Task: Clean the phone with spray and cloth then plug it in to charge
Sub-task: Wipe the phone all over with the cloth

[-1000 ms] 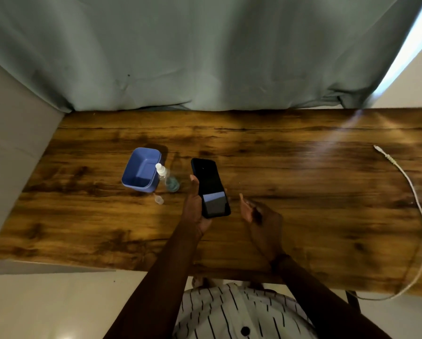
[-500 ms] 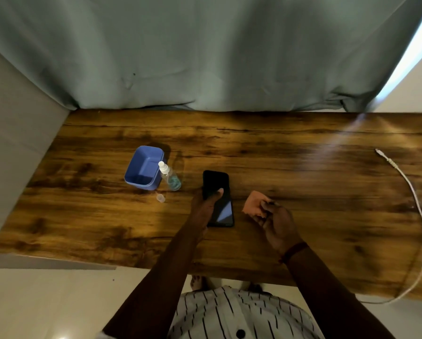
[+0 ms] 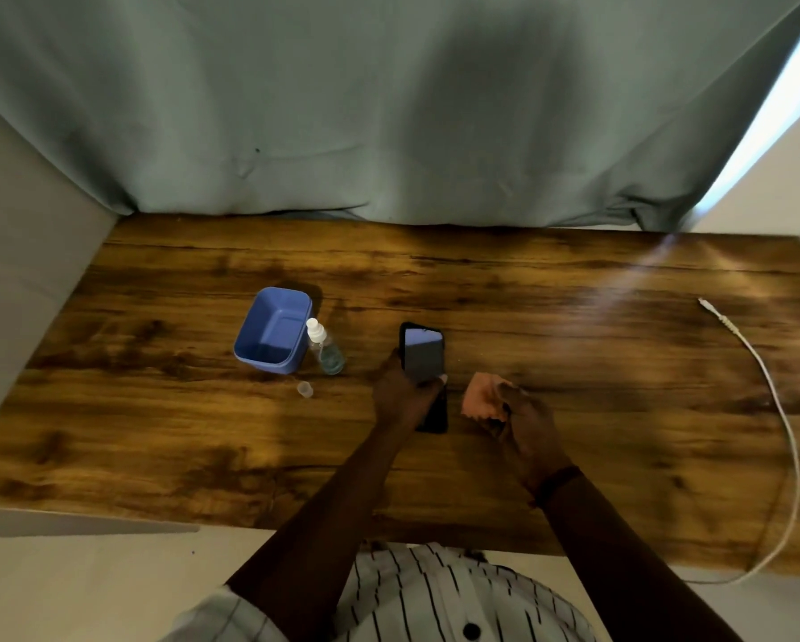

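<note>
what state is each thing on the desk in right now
phone: screen up, gripped by the left hand
cloth: crumpled, pinched in the right hand
spray bottle: upright, cap off
cap: loose on the desk
tub: empty
cable: unplugged, plug end free

Your left hand (image 3: pixel 405 393) is covering the middle of the phone (image 3: pixel 423 354). Your right hand (image 3: pixel 525 426) is hiding part of the cloth (image 3: pixel 481 398). At 4 o'clock, the white cable (image 3: pixel 780 410) is dropping past the table (image 3: pixel 157 433) edge, its far end unseen.
</note>
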